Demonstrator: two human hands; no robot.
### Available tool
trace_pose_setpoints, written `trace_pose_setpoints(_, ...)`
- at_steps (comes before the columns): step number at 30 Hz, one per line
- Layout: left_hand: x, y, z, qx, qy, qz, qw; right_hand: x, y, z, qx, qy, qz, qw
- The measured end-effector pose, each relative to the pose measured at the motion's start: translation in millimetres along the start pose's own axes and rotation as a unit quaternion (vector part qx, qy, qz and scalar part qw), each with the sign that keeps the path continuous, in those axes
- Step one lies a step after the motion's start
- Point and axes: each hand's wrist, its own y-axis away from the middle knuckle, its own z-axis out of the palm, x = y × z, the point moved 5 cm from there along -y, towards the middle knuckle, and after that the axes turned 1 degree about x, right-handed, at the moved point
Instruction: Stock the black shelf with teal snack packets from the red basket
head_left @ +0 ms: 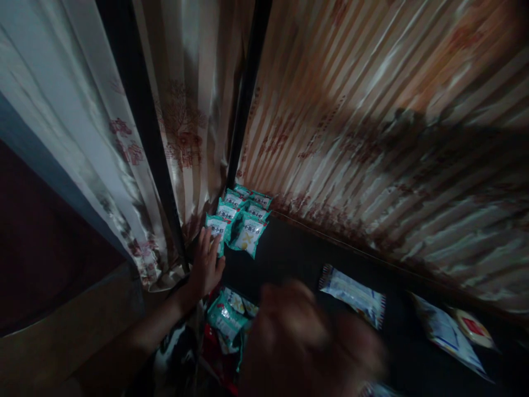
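A dark red-brown wall (37, 237) fills the far left of the dim room, with a pale satin curtain (82, 138) printed with red flowers hanging beside it. 2 black poles (140, 121) frame a narrower curtain panel. At its foot, in the back corner of the dark surface (289, 251), the teal packets (243, 220) lie overlapping in 2 columns.

The left hand (206, 267) reaches in from below. Its fingers are stretched out and slightly spread, and the tips rest on the nearest packet of the left column. Loose packets (227, 317) are heaped just below the wrist.

The right hand (301, 336) is a blur close to the camera, and I cannot tell its grip. A white-and-blue packet (353, 295) lies flat beyond it, and more wrappers (450, 333) lie further right under the striped curtain (372, 138).
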Motion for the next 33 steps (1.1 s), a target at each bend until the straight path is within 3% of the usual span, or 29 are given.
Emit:
trace_pose_setpoints(4,-27,4,16.2,0.019,-0.002,-0.057,0.998,38,-56,68,-0.021,-0.104,0.059,0.993)
trace_pose_setpoints(6,-38,5,21.0,0.014,0.001,-0.101,0.995,66,-68,90,-0.045,-0.064,0.086,0.993)
trace_pose_setpoints(10,-44,5,25.1,-0.01,0.037,-0.128,0.991,105,-69,109,-0.095,-0.041,0.126,0.987)
trace_pose_setpoints(14,-45,1,23.0,0.01,0.054,-0.128,0.99,113,-67,119,-0.13,-0.062,0.163,0.976)
trace_pose_setpoints(23,-53,-8,25.1,0.011,0.029,-0.097,0.995,119,-70,129,-0.111,-0.027,0.071,0.991)
trace_pose_setpoints(28,-47,-6,20.9,0.02,0.016,-0.072,0.997,113,-69,104,-0.006,0.048,-0.055,0.997)
trace_pose_setpoints(33,-41,-9,19.6,0.039,-0.002,-0.042,0.998,114,-82,72,0.113,0.172,-0.131,0.97)
